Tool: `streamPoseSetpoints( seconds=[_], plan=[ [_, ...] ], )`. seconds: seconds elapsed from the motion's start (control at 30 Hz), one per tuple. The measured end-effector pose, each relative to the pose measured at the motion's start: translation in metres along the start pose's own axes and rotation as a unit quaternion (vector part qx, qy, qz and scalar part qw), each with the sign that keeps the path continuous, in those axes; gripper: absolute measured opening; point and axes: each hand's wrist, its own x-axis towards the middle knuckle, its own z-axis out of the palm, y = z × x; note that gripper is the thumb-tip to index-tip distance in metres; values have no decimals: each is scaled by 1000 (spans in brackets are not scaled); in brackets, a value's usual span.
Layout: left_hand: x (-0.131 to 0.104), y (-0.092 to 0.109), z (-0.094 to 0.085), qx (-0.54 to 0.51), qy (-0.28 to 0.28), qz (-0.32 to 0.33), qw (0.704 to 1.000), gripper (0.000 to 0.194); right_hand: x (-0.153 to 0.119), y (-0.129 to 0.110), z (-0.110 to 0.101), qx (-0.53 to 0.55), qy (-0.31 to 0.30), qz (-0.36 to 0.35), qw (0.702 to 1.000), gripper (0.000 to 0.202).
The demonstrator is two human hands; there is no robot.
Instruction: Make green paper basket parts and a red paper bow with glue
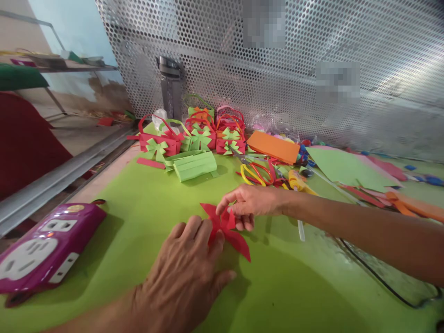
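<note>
A red paper flower (236, 240) with pointed petals lies low over the green tabletop, between my two hands. My left hand (189, 266) covers its left side, fingers bent down and gripping it; their tips are partly hidden. From the right, my right hand (248, 206) has thumb and forefinger closed on an upper petal. Just beyond lies a folded light green paper piece (195, 165). Scissors with yellow and red handles (255, 172) and a yellow glue gun (300, 181) rest past my right wrist.
Small red paper baskets (166, 144) with green bows stand at the back, near a grey bottle (171, 90). A purple power strip (52, 245) sits at left. Orange paper (274, 147) and green sheets (350, 166) lie at right, a black cable (378, 278) below my forearm. Perforated metal (215, 60) rises behind.
</note>
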Motion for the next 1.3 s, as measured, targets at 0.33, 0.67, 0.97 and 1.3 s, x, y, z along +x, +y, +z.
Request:
streamPoseSetpoints(
  seconds=[0.33, 0.67, 0.97, 1.3],
  plan=[
    [-4, -16, 22, 48, 28, 52, 997, 33, -65, -12, -39, -186, 305, -142, 923, 20],
    [-4, -24, 31, 60, 79, 27, 995, 35, -119, 62, -53, -482, 499, 161, 701, 27],
    [2, -28, 29, 62, 103, 34, 992, 36, -106, 104, -50, -440, 534, 195, 695, 30],
    [5, -8, 2, 61, 1, -4, 998, 47, -111, 79, -28, -257, 565, -40, 783, 39]
  ],
)
